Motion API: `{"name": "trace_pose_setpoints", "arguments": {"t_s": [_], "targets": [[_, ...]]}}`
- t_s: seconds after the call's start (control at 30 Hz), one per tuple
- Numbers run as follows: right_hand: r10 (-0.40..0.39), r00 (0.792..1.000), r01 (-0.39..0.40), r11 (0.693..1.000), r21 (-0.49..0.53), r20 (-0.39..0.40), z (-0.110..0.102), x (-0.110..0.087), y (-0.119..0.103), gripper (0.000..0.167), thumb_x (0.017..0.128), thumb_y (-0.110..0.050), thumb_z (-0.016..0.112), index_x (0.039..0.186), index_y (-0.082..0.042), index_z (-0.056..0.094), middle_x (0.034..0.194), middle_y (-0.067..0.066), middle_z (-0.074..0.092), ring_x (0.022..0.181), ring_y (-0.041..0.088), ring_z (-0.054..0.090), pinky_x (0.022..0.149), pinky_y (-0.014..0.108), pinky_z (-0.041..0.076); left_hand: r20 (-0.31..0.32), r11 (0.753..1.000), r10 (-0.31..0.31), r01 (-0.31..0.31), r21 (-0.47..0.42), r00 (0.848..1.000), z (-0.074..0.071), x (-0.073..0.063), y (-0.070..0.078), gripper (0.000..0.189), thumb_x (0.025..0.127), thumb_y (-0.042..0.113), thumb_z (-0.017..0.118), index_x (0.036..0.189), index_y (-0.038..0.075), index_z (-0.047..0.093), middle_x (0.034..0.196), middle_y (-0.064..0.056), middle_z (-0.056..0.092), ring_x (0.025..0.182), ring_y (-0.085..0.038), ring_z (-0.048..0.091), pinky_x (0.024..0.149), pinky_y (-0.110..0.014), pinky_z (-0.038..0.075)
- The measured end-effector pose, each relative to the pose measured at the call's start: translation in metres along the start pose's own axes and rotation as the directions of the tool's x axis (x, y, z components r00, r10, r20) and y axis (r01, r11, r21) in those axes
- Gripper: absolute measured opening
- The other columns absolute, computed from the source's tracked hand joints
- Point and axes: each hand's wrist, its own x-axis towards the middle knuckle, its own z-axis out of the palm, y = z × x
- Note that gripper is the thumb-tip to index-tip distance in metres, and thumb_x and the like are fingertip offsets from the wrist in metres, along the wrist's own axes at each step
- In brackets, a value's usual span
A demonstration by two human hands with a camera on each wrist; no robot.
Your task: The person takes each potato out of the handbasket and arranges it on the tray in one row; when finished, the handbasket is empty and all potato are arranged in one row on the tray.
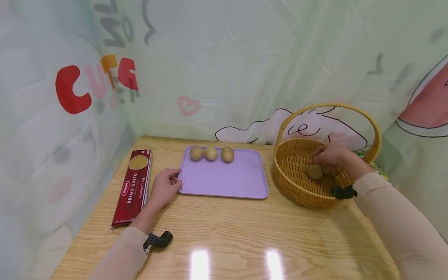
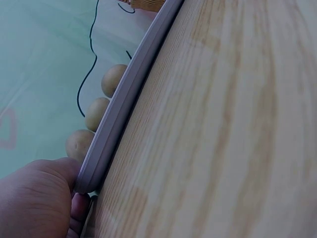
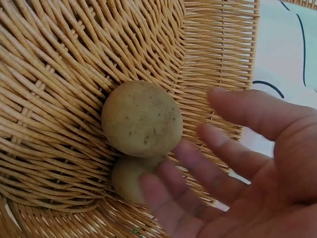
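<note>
Left hand point(image 1: 166, 187)'s pinching the lilac tray point(image 1: 224, 177) by its left edge, three potatoes point(image 1: 211, 153) lined up along the far side. Right hand point(image 3: 247, 163)'s in the wicker basket point(image 1: 293, 165), fingers loosely spread beside two more potatoes point(image 3: 142, 119).

The tray point(image 1: 227, 177) is lilac, its potatoes point(image 1: 211, 153) pale tan. In the honey-brown, woven-patterned basket point(image 1: 297, 190), the upper potato point(image 3: 141, 119) is yellow-brown with dark specks. The spaghetti box point(image 1: 133, 184) is deep red with white lettering and a yellow disc, the counter point(image 1: 217, 221) light, streaky-grained wood, the backdrop point(image 1: 217, 66) pale green with red, pink and orange letters.
</note>
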Motion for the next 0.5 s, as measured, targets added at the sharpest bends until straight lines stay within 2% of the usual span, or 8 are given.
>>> {"name": "trace_pose_setpoints", "arguments": {"t_s": [0.07, 0.17, 0.3, 0.5], "targets": [[0.026, 0.999, -0.027, 0.999, 0.033, 0.044, -0.0003, -0.0010, -0.0009, 0.049, 0.091, -0.017, 0.061, 0.128, 0.010, 0.046, 0.097, 0.013, 0.052, 0.080, 0.023, 0.052, 0.068, 0.037, 0.049, -0.003, 1.000, -0.005, 0.004, -0.008, 1.000, -0.0001, -0.0001, 0.0002, 0.040, 0.080, 0.000, 0.067, 0.120, -0.002, 0.067, 0.097, -0.011, 0.062, 0.078, -0.018, 0.058, 0.066, -0.025, 0.050], [0.012, 0.996, -0.013, 1.000, 0.014, 0.086, 0.0008, -0.0005, -0.0018, 0.052, 0.088, -0.012, 0.062, 0.131, 0.013, 0.043, 0.101, 0.017, 0.052, 0.081, 0.024, 0.052, 0.070, 0.038, 0.049, -0.005, 1.000, -0.007, 0.007, -0.015, 1.000, -0.0002, -0.0002, 0.0007, 0.040, 0.080, -0.001, 0.067, 0.120, -0.003, 0.066, 0.097, -0.012, 0.062, 0.078, -0.018, 0.058, 0.066, -0.025, 0.050], [-0.043, 0.998, 0.048, 0.990, -0.136, 0.043, 0.0037, 0.0029, -0.0012, 0.054, 0.085, -0.015, 0.067, 0.129, 0.012, 0.050, 0.113, 0.022, 0.056, 0.093, 0.030, 0.054, 0.077, 0.042, 0.049, -0.003, 1.000, -0.008, 0.008, -0.015, 1.000, -0.0007, -0.0008, 0.0018, 0.040, 0.081, 0.000, 0.068, 0.121, -0.002, 0.066, 0.099, -0.012, 0.062, 0.080, -0.018, 0.058, 0.066, -0.025, 0.049], [-0.057, 0.998, 0.056, 0.972, -0.227, 0.002, 0.0087, 0.0082, -0.0008, 0.049, 0.078, -0.017, 0.076, 0.119, 0.005, 0.062, 0.109, 0.019, 0.061, 0.096, 0.033, 0.056, 0.079, 0.047, 0.050, 0.003, 1.000, -0.009, 0.009, -0.018, 1.000, -0.0010, -0.0012, 0.0022, 0.040, 0.081, 0.000, 0.068, 0.121, -0.002, 0.066, 0.099, -0.011, 0.062, 0.080, -0.018, 0.058, 0.066, -0.024, 0.049]]}}
